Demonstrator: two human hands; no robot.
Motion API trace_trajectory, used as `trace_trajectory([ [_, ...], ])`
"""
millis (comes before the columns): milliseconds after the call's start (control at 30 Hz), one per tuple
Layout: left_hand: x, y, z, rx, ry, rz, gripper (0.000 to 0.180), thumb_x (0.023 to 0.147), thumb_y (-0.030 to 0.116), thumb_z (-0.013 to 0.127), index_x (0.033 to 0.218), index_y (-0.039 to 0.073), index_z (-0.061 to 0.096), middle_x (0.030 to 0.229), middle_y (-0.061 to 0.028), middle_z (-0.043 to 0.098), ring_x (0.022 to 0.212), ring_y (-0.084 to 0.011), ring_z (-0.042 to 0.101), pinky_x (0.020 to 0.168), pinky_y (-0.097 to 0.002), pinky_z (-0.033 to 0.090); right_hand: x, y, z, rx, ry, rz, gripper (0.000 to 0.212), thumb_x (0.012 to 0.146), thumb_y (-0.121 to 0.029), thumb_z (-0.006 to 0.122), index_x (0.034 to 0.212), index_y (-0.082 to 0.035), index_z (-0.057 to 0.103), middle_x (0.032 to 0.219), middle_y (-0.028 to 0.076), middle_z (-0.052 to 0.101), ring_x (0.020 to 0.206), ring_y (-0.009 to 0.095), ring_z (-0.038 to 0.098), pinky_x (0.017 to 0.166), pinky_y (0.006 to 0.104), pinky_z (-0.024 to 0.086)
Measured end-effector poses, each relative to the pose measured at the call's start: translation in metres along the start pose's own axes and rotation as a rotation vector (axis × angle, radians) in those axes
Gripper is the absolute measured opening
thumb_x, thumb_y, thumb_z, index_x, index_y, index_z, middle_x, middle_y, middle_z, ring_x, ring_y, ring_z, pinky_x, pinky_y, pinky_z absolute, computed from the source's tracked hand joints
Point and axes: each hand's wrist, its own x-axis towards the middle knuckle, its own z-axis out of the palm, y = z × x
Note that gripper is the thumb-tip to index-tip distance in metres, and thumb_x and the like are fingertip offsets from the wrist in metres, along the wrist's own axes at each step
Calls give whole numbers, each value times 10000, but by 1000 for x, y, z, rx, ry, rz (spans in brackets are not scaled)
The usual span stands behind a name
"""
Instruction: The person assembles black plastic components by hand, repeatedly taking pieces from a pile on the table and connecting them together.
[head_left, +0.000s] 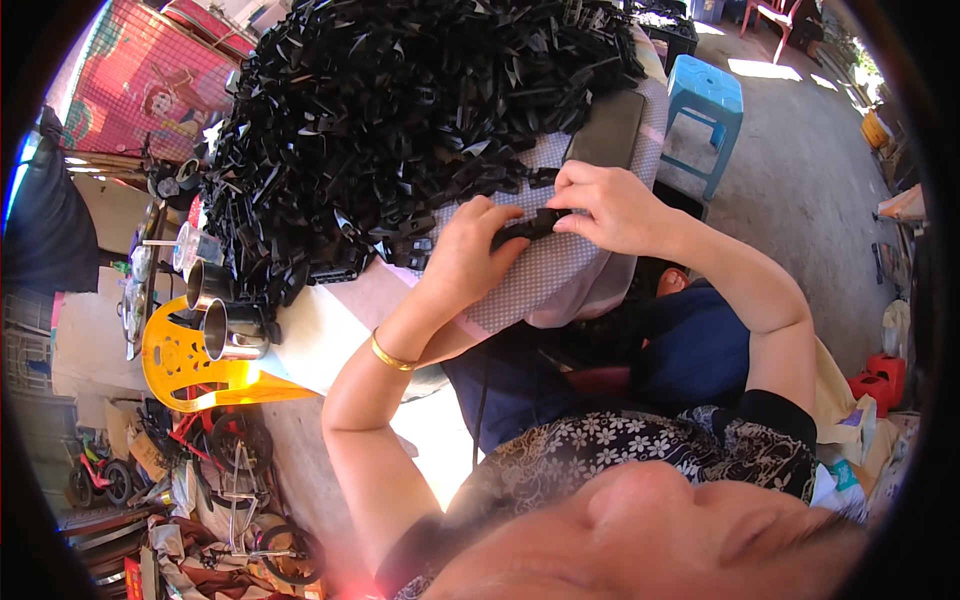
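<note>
Between both hands, just above the near edge of the table, is a small black plastic part (535, 227). My left hand (468, 250) grips its left end with thumb and fingers, a gold bangle on the wrist. At its right end my right hand (610, 208) pinches it with thumb and fingertips. The part's exact shape is partly hidden by the fingers. A large heap of similar black plastic parts (400, 110) covers most of the table beyond my hands. Beneath them lies a light patterned cloth (590, 270). A dark flat rectangular object (608, 130) rests right of the heap.
Two metal cups, the nearer one (232, 332) with a handle, stand left of the heap beside a clear plastic cup (192, 246). A yellow plastic chair (170, 360) is at the table's left. A blue stool (708, 90) stands at the far right. Small bikes (240, 440) are lower left.
</note>
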Motion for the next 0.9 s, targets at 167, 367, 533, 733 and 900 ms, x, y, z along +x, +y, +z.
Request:
trace_trajectory([
  [167,2,-3,-2,-66,-38,-173,229,737,105,754,923,-2,674,788,-95,567,648,-207,567,604,-307,460,-2,5,-5,-193,20,-143,208,755,-151,703,921,-26,686,885,89,583,749,279,612,669,361,495],
  [367,5,-6,-3,-157,-86,-197,206,727,89,762,884,-20,684,771,-78,555,631,-172,553,580,-290,443,5,8,0,-121,-22,-193,194,780,-199,680,888,-37,681,841,85,559,759,278,603,649,379,485],
  [533,6,0,1,-133,-94,-202,225,716,84,772,904,-8,689,766,-73,547,629,-168,547,575,-292,442,9,12,15,8,11,-212,194,784,-210,676,874,-39,668,829,79,553,737,285,594,632,381,472],
  [733,8,3,-2,-128,-122,-162,249,718,129,768,921,11,688,792,-103,560,703,-240,568,633,-335,467,22,17,1,43,82,-175,239,811,-311,676,862,-78,696,784,111,611,783,297,613,671,380,481],
  [900,5,-1,0,-124,-135,25,286,727,207,766,942,34,692,839,-122,588,799,-306,582,703,-379,484,73,56,-13,-491,459,-92,207,791,-156,672,960,-37,655,912,98,600,866,267,609,736,368,512],
])
